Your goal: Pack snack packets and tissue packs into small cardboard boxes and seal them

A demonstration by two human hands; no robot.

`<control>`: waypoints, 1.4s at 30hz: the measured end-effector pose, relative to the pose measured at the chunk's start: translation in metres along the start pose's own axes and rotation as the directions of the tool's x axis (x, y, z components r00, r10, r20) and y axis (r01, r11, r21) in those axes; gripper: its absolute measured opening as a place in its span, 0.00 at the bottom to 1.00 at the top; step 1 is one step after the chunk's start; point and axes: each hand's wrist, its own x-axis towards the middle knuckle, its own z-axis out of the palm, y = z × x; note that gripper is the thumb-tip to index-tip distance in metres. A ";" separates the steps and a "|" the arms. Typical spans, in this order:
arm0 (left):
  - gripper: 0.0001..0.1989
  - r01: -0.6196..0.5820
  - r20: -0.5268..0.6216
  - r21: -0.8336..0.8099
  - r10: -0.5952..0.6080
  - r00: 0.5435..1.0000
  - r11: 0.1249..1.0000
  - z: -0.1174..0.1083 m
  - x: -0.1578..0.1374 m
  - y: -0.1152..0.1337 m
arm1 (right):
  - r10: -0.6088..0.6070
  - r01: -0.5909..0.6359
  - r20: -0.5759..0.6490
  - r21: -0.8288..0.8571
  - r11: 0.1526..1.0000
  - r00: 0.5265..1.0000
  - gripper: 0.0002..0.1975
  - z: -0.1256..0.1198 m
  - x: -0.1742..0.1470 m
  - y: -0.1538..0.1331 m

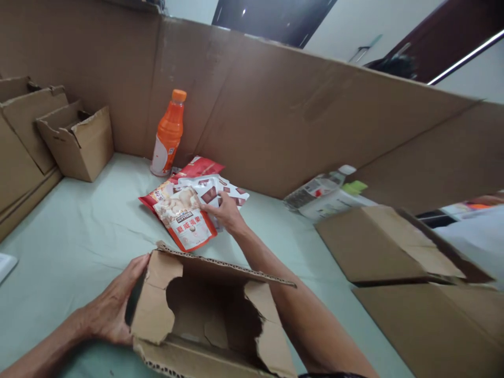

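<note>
An open cardboard box (153, 299) with torn flaps lies close in front of me, its dark inside facing up. My left hand (114, 302) grips its left side, fingers and thumb spread along the edges. Beyond the box, my right hand (227, 212) reaches over to a small pile of snack packs, thumb and finger closed at the edge of a white and orange nut pouch (191, 226). Under those fingers lies a white packet with brown shapes (208, 193); which of the two is pinched is hard to see. A red snack bag (202, 166) lies beneath both.
An orange drink bottle (169, 134) stands behind the pile, against a tall cardboard wall (275, 105). Small cardboard boxes (92, 144) are at the left. Larger boxes (370, 247) and clear bottles (315, 191) are at the right. Pale green cloth (98, 220) covers the surface.
</note>
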 end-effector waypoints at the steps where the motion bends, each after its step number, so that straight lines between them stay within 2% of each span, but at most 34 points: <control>1: 0.67 -0.008 -0.003 -0.004 0.008 1.000 1.000 0.000 0.001 0.001 | 0.003 -0.004 0.030 0.005 1.000 1.000 0.22 -0.003 -0.007 -0.001; 3: 0.64 -0.015 -0.019 -0.029 0.015 1.000 0.999 0.000 0.002 0.003 | 0.006 -0.008 0.096 0.021 1.000 0.995 0.17 -0.015 -0.025 -0.003; 6: 0.61 -0.034 -0.036 -0.057 0.032 0.999 0.998 0.000 0.006 0.007 | 0.020 -0.023 0.163 0.016 1.000 0.986 0.15 -0.042 -0.052 -0.004; 10: 0.57 -0.083 -0.024 -0.075 0.082 0.996 0.994 0.000 0.009 0.012 | 0.084 -0.076 0.173 -0.051 0.996 0.981 0.14 -0.083 -0.069 0.007; 13: 0.58 -0.070 -0.011 -0.075 0.070 0.998 0.995 0.001 0.007 0.011 | 0.127 -0.118 0.059 -0.142 0.983 0.990 0.15 -0.106 -0.069 0.019; 15: 0.59 -0.050 0.013 -0.050 0.051 0.999 0.997 0.002 0.005 0.008 | 0.073 -0.096 -0.104 -0.234 0.968 0.992 0.21 -0.114 -0.066 0.021; 16: 0.60 -0.049 0.023 -0.035 0.050 0.998 0.998 0.002 0.003 0.006 | 0.005 -0.053 -0.165 -0.288 0.956 0.986 0.24 -0.113 -0.064 0.020; 18: 0.60 -0.046 0.029 -0.016 0.046 0.998 0.999 0.003 0.000 0.003 | -0.185 0.110 -0.154 -0.397 0.911 0.971 0.25 -0.103 -0.058 0.010; 20: 0.60 -0.034 0.043 -0.013 0.035 0.998 0.999 0.004 -0.003 -0.001 | -0.352 0.325 0.026 -0.454 0.830 0.935 0.22 -0.079 -0.049 -0.006; 21: 0.61 -0.025 0.052 -0.014 0.025 0.998 1.000 0.004 -0.004 -0.003 | -0.408 0.421 0.133 -0.466 0.778 0.903 0.22 -0.063 -0.044 -0.015; 23: 0.62 0.005 0.074 0.000 -0.005 0.997 1.000 0.006 -0.008 -0.008 | -0.456 0.549 0.307 -0.495 0.673 0.836 0.26 -0.027 -0.030 -0.032; 25: 0.63 0.019 0.082 0.020 -0.020 0.996 1.000 0.007 -0.012 -0.011 | -0.445 0.608 0.415 -0.517 0.602 0.794 0.29 0.009 -0.015 -0.046; 28: 0.63 0.009 0.083 0.010 -0.010 0.997 1.000 0.006 -0.012 -0.011 | -0.417 0.634 0.486 -0.483 0.604 0.768 0.25 0.049 0.004 -0.061; 30: 0.62 -0.003 0.082 -0.013 0.004 0.997 1.000 0.006 -0.009 -0.007 | -0.415 0.627 0.486 -0.444 0.640 0.769 0.20 0.061 0.010 -0.069; 32: 0.61 -0.012 0.076 -0.018 0.014 0.997 1.000 0.005 -0.007 -0.005 | -0.420 0.601 0.448 -0.424 0.678 0.789 0.18 0.061 0.012 -0.078; 35: 0.65 -0.015 0.064 -0.003 0.015 0.998 1.000 0.005 -0.009 -0.006 | -0.431 0.535 0.330 -0.366 0.761 0.840 0.18 0.041 0.005 -0.091; 36: 0.66 -0.016 0.056 0.006 0.016 0.998 1.000 0.005 -0.011 -0.009 | -0.431 0.493 0.256 -0.285 0.822 0.865 0.17 0.030 0.001 -0.094; 38: 0.67 -0.013 0.029 0.021 0.013 0.999 1.000 0.003 -0.013 -0.014 | -0.383 0.385 0.051 -0.015 0.923 0.922 0.14 -0.001 -0.011 -0.099; 40: 0.66 0.015 -0.022 0.024 -0.015 1.000 1.000 0.001 -0.013 -0.018 | -0.271 0.289 -0.104 0.242 0.926 0.957 0.14 -0.042 -0.028 -0.100; 42: 0.65 0.050 -0.065 0.009 -0.050 0.997 0.999 -0.002 -0.011 -0.020 | -0.191 0.213 -0.099 0.330 0.920 0.977 0.16 -0.087 -0.051 -0.099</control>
